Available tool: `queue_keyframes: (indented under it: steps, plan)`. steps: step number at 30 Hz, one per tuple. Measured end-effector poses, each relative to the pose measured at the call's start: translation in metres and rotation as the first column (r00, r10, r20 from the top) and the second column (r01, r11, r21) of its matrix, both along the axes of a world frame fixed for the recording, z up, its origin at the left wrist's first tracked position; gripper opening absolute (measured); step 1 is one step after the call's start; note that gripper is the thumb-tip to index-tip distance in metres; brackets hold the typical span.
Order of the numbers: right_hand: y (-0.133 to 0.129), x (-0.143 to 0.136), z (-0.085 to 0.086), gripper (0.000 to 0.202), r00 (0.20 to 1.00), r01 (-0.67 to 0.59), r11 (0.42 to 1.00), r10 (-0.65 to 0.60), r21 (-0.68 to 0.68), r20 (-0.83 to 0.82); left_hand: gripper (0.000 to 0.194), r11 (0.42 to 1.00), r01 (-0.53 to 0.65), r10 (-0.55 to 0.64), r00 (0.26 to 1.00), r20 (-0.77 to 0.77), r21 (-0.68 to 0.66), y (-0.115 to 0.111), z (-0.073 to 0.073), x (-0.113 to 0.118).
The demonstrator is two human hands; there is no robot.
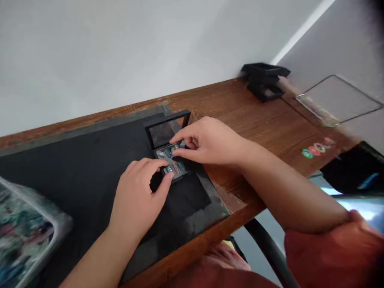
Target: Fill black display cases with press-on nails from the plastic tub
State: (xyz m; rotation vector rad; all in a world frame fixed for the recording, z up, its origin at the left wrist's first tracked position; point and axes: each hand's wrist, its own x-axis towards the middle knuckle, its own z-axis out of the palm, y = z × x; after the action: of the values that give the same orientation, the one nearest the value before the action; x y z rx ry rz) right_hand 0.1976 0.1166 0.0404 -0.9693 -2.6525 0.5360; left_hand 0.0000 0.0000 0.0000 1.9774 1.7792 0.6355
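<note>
On the dark mat lies a small black hinged box (pixel 184 175), its framed lid (pixel 162 134) with a see-through pane tipped up at the back. Several small teal and pinkish pieces, stone-like or nail-like, rest on its light insert; their kind is too small to tell. My left hand (pixel 138 192) reaches the box's left front corner, thumb and forefinger closed about a small teal piece (pixel 169 169). From the right, my right hand (pixel 207 140) bends over the back of the insert in a loose pinch. What lies between those fingertips is partly hidden.
A clear-walled tub (pixel 57 228) of many small coloured pieces stands at the left on the black mat (pixel 90 160). Black trays (pixel 265 80) sit at the wall. Several round badge-like items (pixel 314 151) and a wire-framed holder (pixel 318 112) are on the right of the wooden table (pixel 228 100).
</note>
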Motion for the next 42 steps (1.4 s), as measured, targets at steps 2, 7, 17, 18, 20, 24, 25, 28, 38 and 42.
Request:
queue_keyframes:
  steps: [2,7,17,18,20,24,25,28,38,42]
  plan:
    - [-0.003,-0.003,-0.004,0.024,1.0,0.012,1.0,-0.012,0.01,0.014,0.019,1.0,0.005,-0.005,1.0,0.005,0.026,-0.001,-0.003,0.001]
    - [-0.009,-0.011,-0.004,0.02,0.995,0.057,0.998,-0.06,0.04,0.075,0.018,0.999,-0.008,0.008,1.0,-0.001,0.053,-0.003,-0.008,0.001]
    - [-0.01,-0.014,-0.003,0.012,0.983,0.084,0.996,-0.089,0.036,0.158,0.021,0.997,0.019,-0.02,1.0,0.001,0.079,-0.005,-0.011,-0.003]
    - [-0.01,-0.014,-0.003,0.013,0.982,0.085,0.996,-0.088,0.031,0.168,0.022,0.996,0.022,-0.022,1.0,0.0,0.083,-0.004,-0.011,-0.003]
    - [-0.011,-0.014,-0.004,0.013,0.978,0.089,0.996,-0.092,0.023,0.185,0.022,0.996,0.023,-0.023,1.0,-0.003,0.088,-0.004,-0.012,-0.003]
    - [-0.01,-0.015,-0.004,0.018,0.976,0.104,0.994,-0.099,-0.017,0.196,0.022,0.996,0.023,-0.022,1.0,-0.01,0.082,-0.005,-0.012,-0.002]
    - [-0.009,-0.015,-0.004,0.019,0.976,0.108,0.994,-0.099,-0.037,0.193,0.022,0.997,0.023,-0.023,1.0,-0.011,0.08,-0.005,-0.012,-0.002]
    - [-0.007,-0.014,-0.004,0.018,0.98,0.106,0.99,-0.088,-0.092,0.178,0.022,0.997,0.022,-0.021,1.0,-0.015,0.077,-0.006,-0.011,-0.002]
    - [0.0,-0.007,-0.01,0.015,0.999,-0.044,0.984,0.042,-0.175,-0.021,0.024,0.998,0.024,-0.024,1.0,0.006,0.055,-0.007,-0.009,-0.002]
    - [0.0,-0.002,-0.009,0.016,0.961,-0.211,0.955,0.163,-0.207,-0.225,0.027,0.996,-0.08,0.073,0.987,0.144,0.046,-0.01,-0.007,0.0]
